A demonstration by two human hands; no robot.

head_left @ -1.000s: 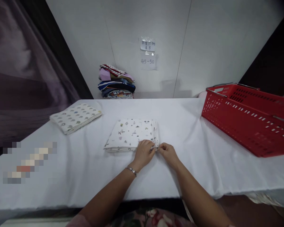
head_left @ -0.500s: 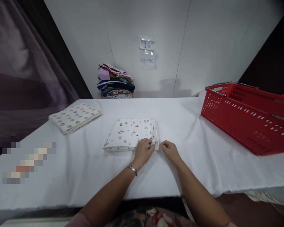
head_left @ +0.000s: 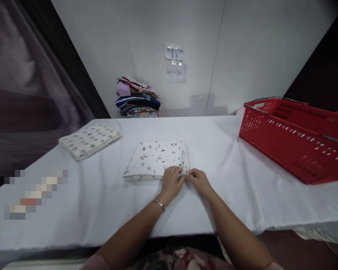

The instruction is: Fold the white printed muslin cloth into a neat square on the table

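A white folded cloth (head_left: 154,157) with small scattered prints lies flat in the middle of the table, its layers showing along the near and right edges. My left hand (head_left: 172,182) rests on its near right corner, thumb and fingers closed on the gathered layers there. Beside it, my right hand (head_left: 199,182) pinches the edge of the same corner between thumb and forefinger. The fingertips of both hands almost meet, so the exact layers held are partly hidden.
A second folded cloth (head_left: 90,140) with grey prints lies to the left on the white-covered table (head_left: 219,150). At the right stands a red basket (head_left: 293,146) with metal handles. Folded textiles (head_left: 138,98) are stacked by the wall behind. A blurred-out patch covers the table's left side.
My right hand drew slightly away from the cloth's corner half a second ago and is now back at it, pinching. My left hand has stayed on the corner throughout.
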